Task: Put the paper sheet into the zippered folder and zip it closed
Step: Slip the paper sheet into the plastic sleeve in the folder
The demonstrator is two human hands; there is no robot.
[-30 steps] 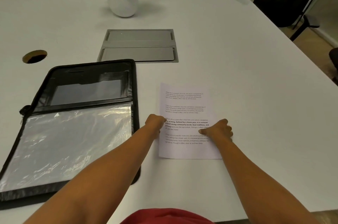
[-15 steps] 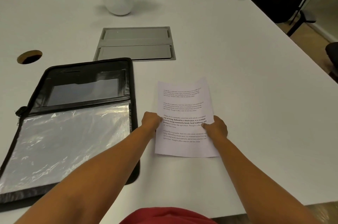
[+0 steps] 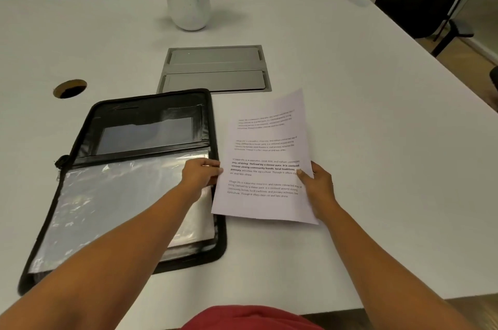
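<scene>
Paper sheet [image 3: 265, 157], printed with text paragraphs, curls upward slightly.

Both hands grip the paper sheet [image 3: 265, 157]: left hand [image 3: 200, 173] on its left edge, right hand [image 3: 315, 181] on its right edge. Sheet's far end tilts up off the white table [image 3: 363, 119]. Black zippered folder [image 3: 129, 181] lies open to the left, w/ clear plastic sleeve [image 3: 113, 205] showing; sheet's left edge overlaps folder's right rim.

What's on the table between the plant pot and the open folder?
In the head view, a grey flip-lid panel set into the table lies between the plant pot and the folder.
</scene>
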